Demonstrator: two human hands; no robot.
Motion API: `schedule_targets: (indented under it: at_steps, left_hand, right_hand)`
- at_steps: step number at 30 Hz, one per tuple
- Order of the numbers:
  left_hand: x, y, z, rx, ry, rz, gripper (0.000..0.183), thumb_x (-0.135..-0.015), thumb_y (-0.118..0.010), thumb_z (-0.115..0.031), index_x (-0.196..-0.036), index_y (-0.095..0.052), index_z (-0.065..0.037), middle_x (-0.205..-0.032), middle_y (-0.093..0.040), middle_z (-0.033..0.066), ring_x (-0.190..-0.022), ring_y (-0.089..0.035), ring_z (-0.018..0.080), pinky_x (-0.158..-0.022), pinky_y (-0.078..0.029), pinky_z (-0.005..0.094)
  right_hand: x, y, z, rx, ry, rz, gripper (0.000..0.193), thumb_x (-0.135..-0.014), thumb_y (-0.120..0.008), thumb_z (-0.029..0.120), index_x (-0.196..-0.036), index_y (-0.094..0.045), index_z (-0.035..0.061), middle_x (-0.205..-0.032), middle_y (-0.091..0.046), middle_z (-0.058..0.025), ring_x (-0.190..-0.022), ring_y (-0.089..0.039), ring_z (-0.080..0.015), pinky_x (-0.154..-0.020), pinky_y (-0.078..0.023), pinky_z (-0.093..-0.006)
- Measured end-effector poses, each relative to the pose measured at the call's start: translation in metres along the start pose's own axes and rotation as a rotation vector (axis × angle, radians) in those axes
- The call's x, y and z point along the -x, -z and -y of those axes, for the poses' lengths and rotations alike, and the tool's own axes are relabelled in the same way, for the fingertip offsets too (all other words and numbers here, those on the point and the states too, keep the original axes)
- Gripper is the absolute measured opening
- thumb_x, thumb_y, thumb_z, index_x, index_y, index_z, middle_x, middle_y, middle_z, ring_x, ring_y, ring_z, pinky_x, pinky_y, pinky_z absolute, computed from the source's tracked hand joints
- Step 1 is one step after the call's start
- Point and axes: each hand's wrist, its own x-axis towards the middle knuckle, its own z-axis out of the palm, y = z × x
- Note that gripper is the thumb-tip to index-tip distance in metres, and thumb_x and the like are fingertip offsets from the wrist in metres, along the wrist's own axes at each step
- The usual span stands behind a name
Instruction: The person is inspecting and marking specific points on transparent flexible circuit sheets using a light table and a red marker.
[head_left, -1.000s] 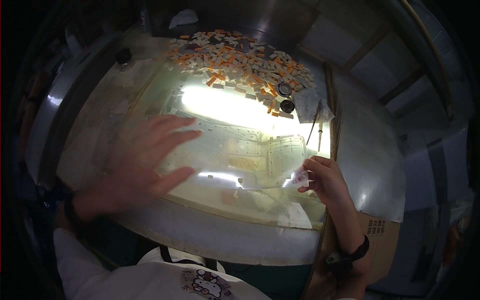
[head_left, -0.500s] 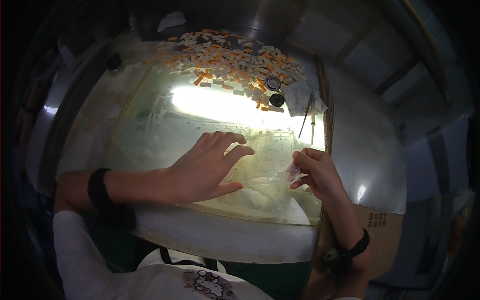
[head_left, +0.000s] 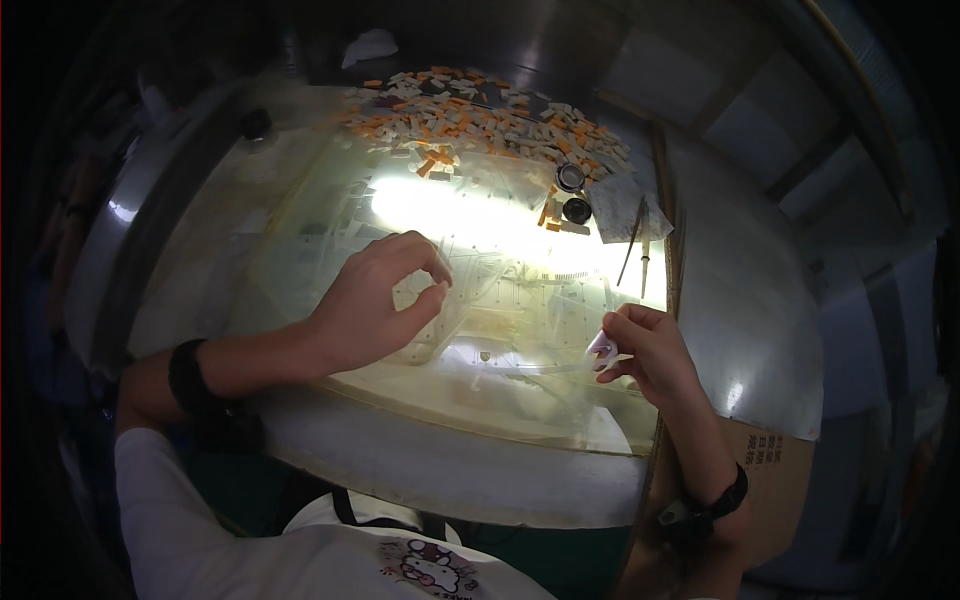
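Note:
My left hand (head_left: pixel 385 300) is closed, with thumb and fingertips pinched together at the edge of a clear film sheet (head_left: pixel 505 325) printed with fine lines and dots. The sheet bends over the lit glass top, and its far edges blur into the glare. To the right, my right hand (head_left: pixel 652 355) is closed too, pinching a small pale pinkish-white piece (head_left: pixel 601 350) between thumb and fingers. What that piece is cannot be made out. It sits just off the sheet's right side.
Many small orange and white pieces (head_left: pixel 500 125) lie heaped at the back. Two round dark-topped containers (head_left: pixel 575 210), a whitish cloth (head_left: pixel 618 208) and two slim tools (head_left: pixel 645 262) are at the back right. A metal surface (head_left: pixel 740 300) and a cardboard box (head_left: pixel 770 480) adjoin the right edge.
My left hand has moved left and gone from spread fingers to a pinch on the film's edge. The sheet has shifted and bends more. My right hand keeps its small piece.

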Motion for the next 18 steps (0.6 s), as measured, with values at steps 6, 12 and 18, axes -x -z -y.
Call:
schedule_targets:
  at_steps: [6,12,18]
  left_hand:
    - [0.018,0.014,0.002,0.172,0.117,-0.224,0.003,-0.071,-0.051,-0.002,-0.073,-0.051,0.0,-0.075,-0.056,0.0076,-0.074,-0.055,0.015,-0.068,-0.041,0.0261]
    - [0.039,0.03,0.002,0.246,0.113,-0.346,0.004,-0.07,-0.051,0.0,-0.075,-0.052,0.001,-0.08,-0.057,0.0078,-0.079,-0.054,0.0135,-0.072,-0.04,0.0254]
    - [0.051,0.036,-0.004,0.247,0.022,-0.39,0.006,-0.069,-0.05,0.004,-0.074,-0.051,0.0,-0.082,-0.056,0.0082,-0.082,-0.052,0.0151,-0.075,-0.039,0.0273]
  right_hand:
    - [0.003,-0.004,0.002,0.042,0.017,-0.018,0.013,-0.075,-0.054,0.014,-0.079,-0.052,0.0019,-0.067,-0.056,-0.0072,-0.058,-0.057,-0.0142,-0.047,-0.05,-0.025]
    - [0.01,-0.013,0.007,0.158,0.154,-0.056,0.013,-0.074,-0.053,0.011,-0.083,-0.051,0.0012,-0.069,-0.056,-0.0094,-0.058,-0.058,-0.0156,-0.044,-0.049,-0.0255]
    - [0.017,-0.018,0.007,0.139,0.309,-0.075,0.008,-0.076,-0.049,0.004,-0.083,-0.051,0.0008,-0.068,-0.057,-0.0092,-0.058,-0.058,-0.0146,-0.046,-0.049,-0.0245]
